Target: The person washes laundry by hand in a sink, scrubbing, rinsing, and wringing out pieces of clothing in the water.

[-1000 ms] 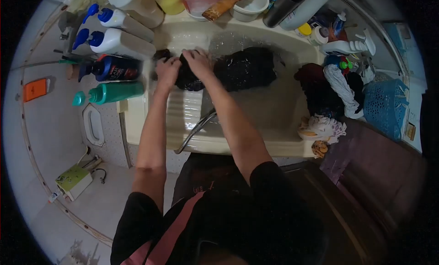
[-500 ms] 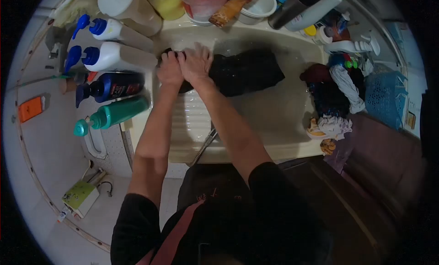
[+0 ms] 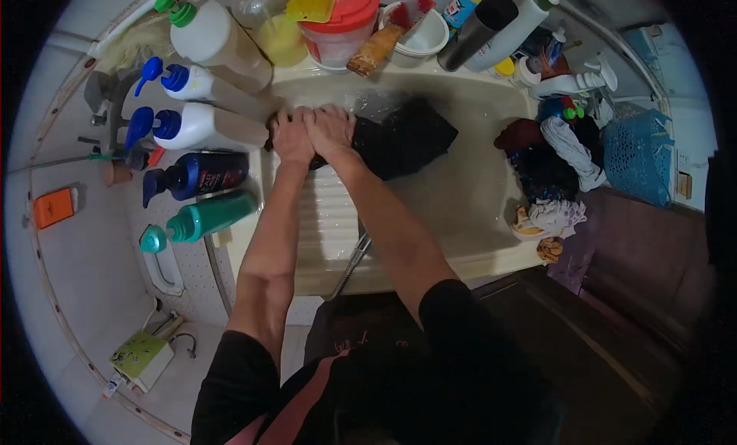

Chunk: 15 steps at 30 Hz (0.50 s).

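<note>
Left hand (image 3: 293,140) and right hand (image 3: 332,132) rest together, palms down, on black cloth (image 3: 411,138) near the sink's (image 3: 468,215) far left corner; grip undeterminable. Even pressure against the ribbed section (image 3: 326,215) appears advisable.

Straight up at my twelve o'clock I see a clear plastic tub with a red lid (image 3: 338,39). At ten I have two white plastic pump bottles with blue nozzles (image 3: 201,128); near nine, a dark-blue pump bottle (image 3: 213,174) beside a teal-green plastic bottle (image 3: 219,217). Toward my three sits a light-blue perforated plastic basket (image 3: 636,162).
</note>
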Available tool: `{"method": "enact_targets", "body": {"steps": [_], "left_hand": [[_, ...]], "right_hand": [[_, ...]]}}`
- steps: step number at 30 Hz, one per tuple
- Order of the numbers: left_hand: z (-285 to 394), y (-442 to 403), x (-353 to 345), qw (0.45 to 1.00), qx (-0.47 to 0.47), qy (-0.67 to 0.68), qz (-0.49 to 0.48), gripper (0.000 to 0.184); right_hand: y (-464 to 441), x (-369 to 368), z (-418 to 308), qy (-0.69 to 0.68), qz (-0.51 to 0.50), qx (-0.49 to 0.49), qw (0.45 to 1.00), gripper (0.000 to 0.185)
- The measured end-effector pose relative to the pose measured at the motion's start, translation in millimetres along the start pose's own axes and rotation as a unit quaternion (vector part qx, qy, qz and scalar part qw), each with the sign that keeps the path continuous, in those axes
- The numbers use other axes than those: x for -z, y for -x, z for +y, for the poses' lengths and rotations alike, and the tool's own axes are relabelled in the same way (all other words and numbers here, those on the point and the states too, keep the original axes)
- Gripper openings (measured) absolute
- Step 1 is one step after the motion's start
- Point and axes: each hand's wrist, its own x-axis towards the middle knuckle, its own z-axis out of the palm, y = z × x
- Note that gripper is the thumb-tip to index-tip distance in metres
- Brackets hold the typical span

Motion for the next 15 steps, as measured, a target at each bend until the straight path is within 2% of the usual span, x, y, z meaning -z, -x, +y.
{"method": "enact_targets", "body": {"steps": [1,2,3,5,6,7,8,9,10,11,12,14,15], "left_hand": [[3,17,9,0.997,0.013,0.07,-0.017,0.024],[11,39,29,0.99,0.028,0.138,-0.031,0.023],[16,71,33,0.983,0.036,0.18,0.008,0.022],[33,133,42,0.971,0.064,0.215,0.086,0.02],[39,154,48,0.972,0.073,0.217,0.058,0.019],[37,144,46,0.982,0.092,0.158,0.036,0.02],[38,128,44,0.988,0.113,0.102,0.013,0.021],[29,105,34,0.983,0.132,0.125,-0.001,0.025],[19,86,15,0.978,0.175,0.114,0.027,0.034],[13,57,24,0.963,0.222,0.105,-0.112,0.04],[14,39,31,0.947,0.261,0.119,-0.142,0.042],[17,23,49,0.924,0.295,0.156,-0.187,0.044],[14,28,57,0.914,0.301,0.179,-0.203,0.044]], "right_hand": [[14,9,2,-0.028,-0.071,0.021,0.997,0.032],[40,17,0,-0.025,0.005,0.058,0.998,0.028],[71,23,-4,-0.023,0.079,0.095,0.992,0.024],[129,42,-9,-0.032,0.041,0.108,0.993,0.022],[136,44,-3,-0.058,0.003,0.12,0.991,0.02],[140,43,2,-0.085,-0.038,0.131,0.987,0.019],[114,36,2,-0.101,-0.018,0.143,0.984,0.018],[85,23,2,-0.102,-0.018,0.138,0.985,0.019],[60,8,2,-0.081,-0.032,0.098,0.991,0.021],[35,5,-4,-0.123,-0.062,0.04,0.99,0.02],[18,8,-3,-0.159,-0.093,-0.022,0.983,0.02],[-5,-14,43,-0.357,0.02,0.052,0.932,0.027],[5,15,52,-0.205,0.052,0.061,0.975,0.034]]}}
